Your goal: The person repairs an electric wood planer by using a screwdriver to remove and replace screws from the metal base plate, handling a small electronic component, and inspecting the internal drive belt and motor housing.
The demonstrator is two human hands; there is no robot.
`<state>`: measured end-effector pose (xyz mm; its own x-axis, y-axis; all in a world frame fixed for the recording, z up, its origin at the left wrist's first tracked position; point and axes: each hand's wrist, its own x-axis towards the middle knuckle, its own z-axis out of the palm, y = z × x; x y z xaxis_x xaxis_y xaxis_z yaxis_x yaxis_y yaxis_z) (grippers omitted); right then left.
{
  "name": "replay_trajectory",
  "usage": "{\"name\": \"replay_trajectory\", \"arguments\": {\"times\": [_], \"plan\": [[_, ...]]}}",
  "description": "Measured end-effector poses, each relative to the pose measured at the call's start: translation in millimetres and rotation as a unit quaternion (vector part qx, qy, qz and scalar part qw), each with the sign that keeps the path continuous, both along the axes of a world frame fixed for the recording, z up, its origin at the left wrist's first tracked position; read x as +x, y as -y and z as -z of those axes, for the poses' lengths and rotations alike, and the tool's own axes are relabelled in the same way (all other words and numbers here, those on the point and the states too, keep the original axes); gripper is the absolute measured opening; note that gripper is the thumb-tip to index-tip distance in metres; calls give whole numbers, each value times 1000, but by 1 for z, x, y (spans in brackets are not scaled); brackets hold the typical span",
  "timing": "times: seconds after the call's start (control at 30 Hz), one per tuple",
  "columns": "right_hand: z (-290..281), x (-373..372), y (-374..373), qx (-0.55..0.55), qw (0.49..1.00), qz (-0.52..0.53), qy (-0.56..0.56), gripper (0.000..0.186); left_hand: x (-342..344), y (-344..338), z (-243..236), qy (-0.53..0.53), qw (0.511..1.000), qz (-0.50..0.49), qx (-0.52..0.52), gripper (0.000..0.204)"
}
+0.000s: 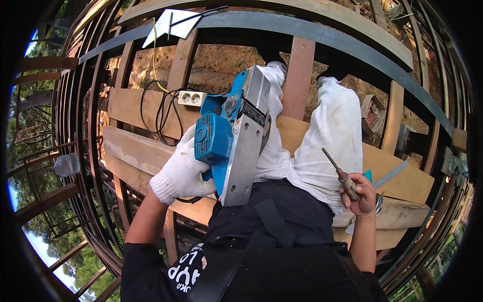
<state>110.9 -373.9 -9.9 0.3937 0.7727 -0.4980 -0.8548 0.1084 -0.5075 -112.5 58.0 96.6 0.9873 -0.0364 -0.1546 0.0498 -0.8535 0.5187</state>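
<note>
Just left of the picture's centre, your left hand (pixel 180 173), in a white knitted glove, is wrapped round the handle of a blue electric planer (pixel 232 135). The fingers are closed on the grip, and the tool is turned over so its bare metal sole faces up at you. The sole runs from about 6 o'clock, near your waist, up toward 12 o'clock, tilted slightly to the right, and the blue motor housing sits on its 9 o'clock side, touching the glove. The planer lies over your left thigh, against the white trousers (pixel 332 136).

At about 4 o'clock from the planer, your bare right hand (pixel 360 194) grips a screwdriver (pixel 338 172). The fingers are curled shut round its handle, and the thin metal shaft points up toward 11 o'clock, its tip well apart from the planer's sole.

You sit on wooden planks (pixel 143 151) laid across a curved frame of timber and steel. At 10 o'clock from the planer a white double socket (pixel 192 98) rests on a plank, with loops of black cable (pixel 162 116) hanging just to its 8 o'clock side. A yellow cable (pixel 154 50) runs up from the socket toward 11 o'clock. Below the frame you can see bare earth.
</note>
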Motion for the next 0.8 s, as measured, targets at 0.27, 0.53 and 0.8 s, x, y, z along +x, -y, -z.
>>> {"name": "replay_trajectory", "arguments": {"times": [0.27,0.53,0.8], "plan": [[-43,-8,-132,-74,961,-114,243,39,-34,29,21,-67,896,-311,-310,77],[-46,5,-162,-35,836,-151,526,32,-13,37,16,142,717,-473,-492,107],[-54,4,-171,-35,804,-191,562,33,13,4,2,-45,834,-468,-289,93]]}}
